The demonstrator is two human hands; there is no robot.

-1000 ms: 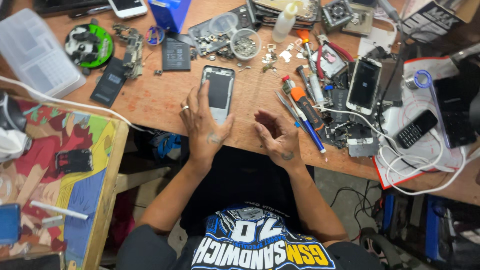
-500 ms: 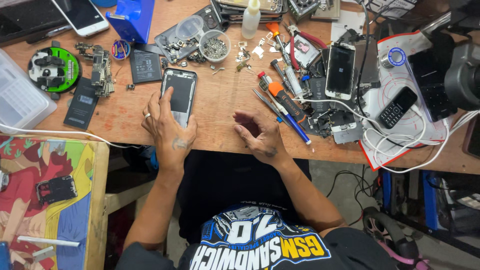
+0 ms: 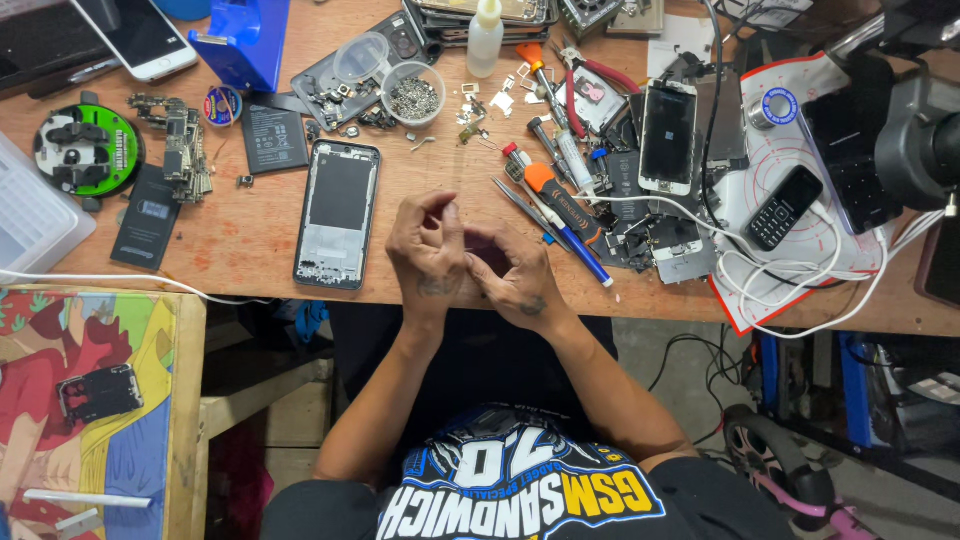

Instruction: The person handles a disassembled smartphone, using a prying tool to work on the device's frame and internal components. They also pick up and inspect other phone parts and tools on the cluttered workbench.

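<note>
Lifted off phone frame: left hand, now curled against right hand above desk edge, fingertips pinched together; contents too small to tell.

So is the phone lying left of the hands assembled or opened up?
Opened up: the phone frame lies flat on the workbench, its bare inner chassis showing, apart from both hands.

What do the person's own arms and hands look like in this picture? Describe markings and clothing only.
Both forearms are bare, with no sleeves reaching them. The left hand has a dark tattoo near the wrist, and the right hand has a small dark mark on its back. No gloves or watch show.
</note>
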